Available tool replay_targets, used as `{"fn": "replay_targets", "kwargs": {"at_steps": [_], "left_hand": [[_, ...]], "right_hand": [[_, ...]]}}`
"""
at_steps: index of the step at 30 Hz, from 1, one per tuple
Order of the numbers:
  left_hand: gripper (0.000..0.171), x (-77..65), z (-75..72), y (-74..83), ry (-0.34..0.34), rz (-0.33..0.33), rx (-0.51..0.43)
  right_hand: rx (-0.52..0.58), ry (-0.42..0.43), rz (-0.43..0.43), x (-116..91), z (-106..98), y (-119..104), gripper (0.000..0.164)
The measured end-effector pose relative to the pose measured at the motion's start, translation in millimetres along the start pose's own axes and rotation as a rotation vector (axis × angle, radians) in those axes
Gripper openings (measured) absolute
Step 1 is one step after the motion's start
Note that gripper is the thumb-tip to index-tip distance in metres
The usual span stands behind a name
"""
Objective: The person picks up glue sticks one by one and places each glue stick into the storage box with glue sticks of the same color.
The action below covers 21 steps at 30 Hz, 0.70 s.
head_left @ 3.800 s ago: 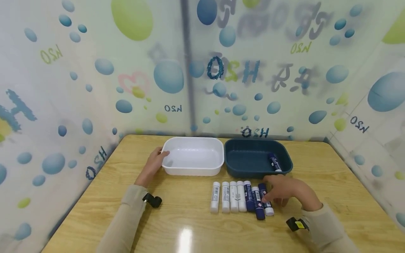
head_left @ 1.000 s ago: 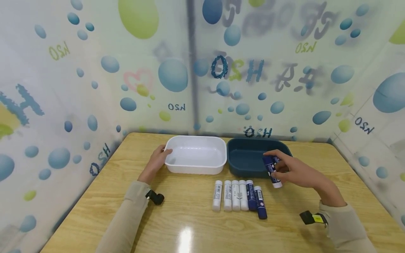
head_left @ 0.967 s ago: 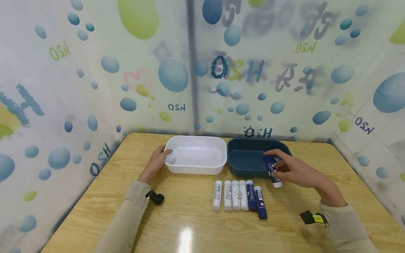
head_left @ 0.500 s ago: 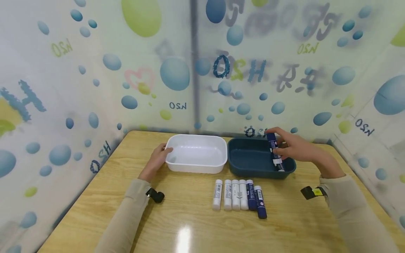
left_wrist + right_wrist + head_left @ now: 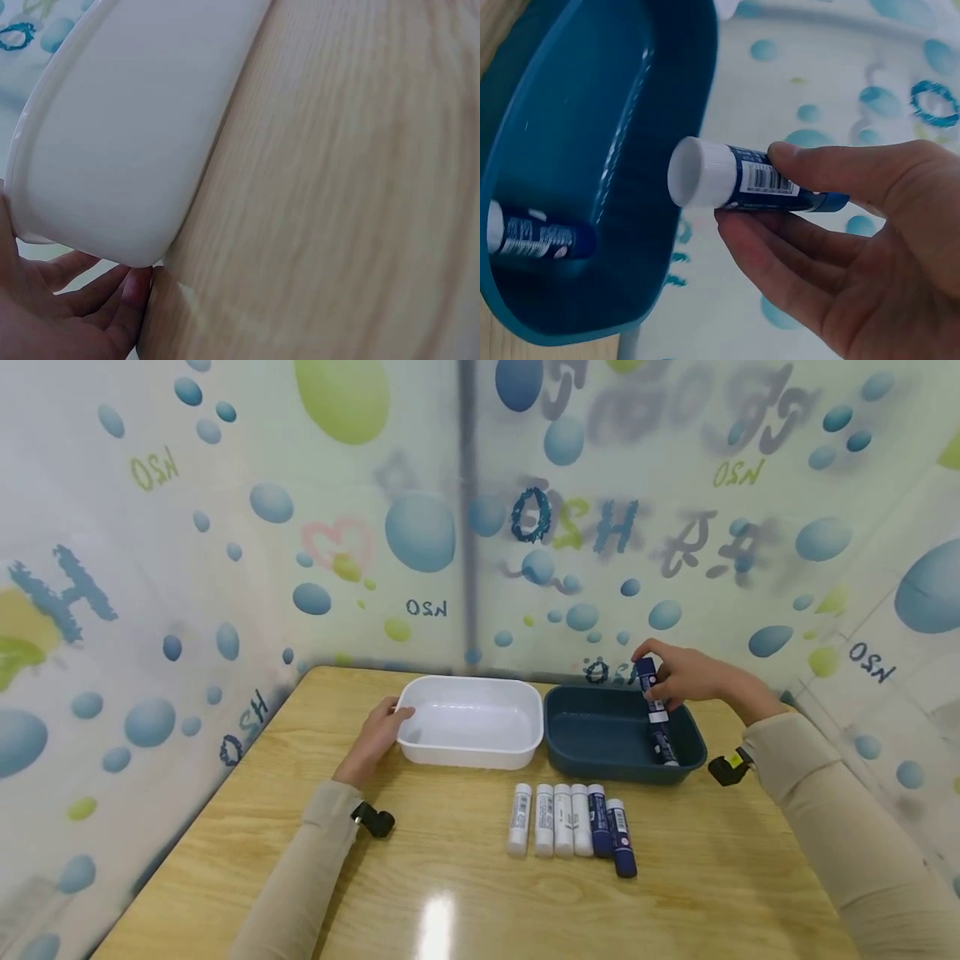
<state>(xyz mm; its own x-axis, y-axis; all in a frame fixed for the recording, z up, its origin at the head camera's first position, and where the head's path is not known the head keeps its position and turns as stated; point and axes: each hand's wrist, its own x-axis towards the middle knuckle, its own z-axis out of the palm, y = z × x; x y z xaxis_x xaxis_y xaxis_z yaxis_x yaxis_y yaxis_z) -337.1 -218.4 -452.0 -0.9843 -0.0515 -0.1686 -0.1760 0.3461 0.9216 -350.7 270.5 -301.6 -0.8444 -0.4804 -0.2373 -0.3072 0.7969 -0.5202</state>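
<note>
My left hand (image 5: 375, 735) grips the left end of the white plastic tub (image 5: 468, 757), thumb over its rim; in the left wrist view, fingers (image 5: 131, 296) touch the tub's outer wall. Between thumb and fingers, my right hand (image 5: 693, 675) pinches a navy glue stick (image 5: 761, 180), its white end tilted down above the dark teal tub (image 5: 600, 770). Inside that tub's right end lies another navy glue stick (image 5: 662, 747). On the table in front, several white glue sticks (image 5: 544, 822) lie side by side, with two navy glue sticks (image 5: 621, 843) at the right of the row.
Both tubs stand side by side near the back edge of the wooden table (image 5: 420, 868). A patterned curtain (image 5: 337, 585) rises right behind them. Each sleeve cuff carries a small black camera (image 5: 373, 820).
My right hand has taken the rightmost navy glue stick from the row and carried it up over the dark teal tub, most recently farther back. My left hand keeps its grip on the white tub.
</note>
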Motion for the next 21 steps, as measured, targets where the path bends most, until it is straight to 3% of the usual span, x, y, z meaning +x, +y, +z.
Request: {"fn": "replay_targets", "kwargs": {"at_steps": [8, 21], "left_hand": [[0.061, -0.9, -0.4, 1.5, 0.005, 0.008, 0.012], [0.062, 1.4, 0.1, -1.0, 0.007, 0.005, 0.01]], "right_hand": [[0.045, -0.095, 0.064, 21, 0, 22, 0.063], [0.047, -0.16, 0.152, 39, 28, 40, 0.068]]}}
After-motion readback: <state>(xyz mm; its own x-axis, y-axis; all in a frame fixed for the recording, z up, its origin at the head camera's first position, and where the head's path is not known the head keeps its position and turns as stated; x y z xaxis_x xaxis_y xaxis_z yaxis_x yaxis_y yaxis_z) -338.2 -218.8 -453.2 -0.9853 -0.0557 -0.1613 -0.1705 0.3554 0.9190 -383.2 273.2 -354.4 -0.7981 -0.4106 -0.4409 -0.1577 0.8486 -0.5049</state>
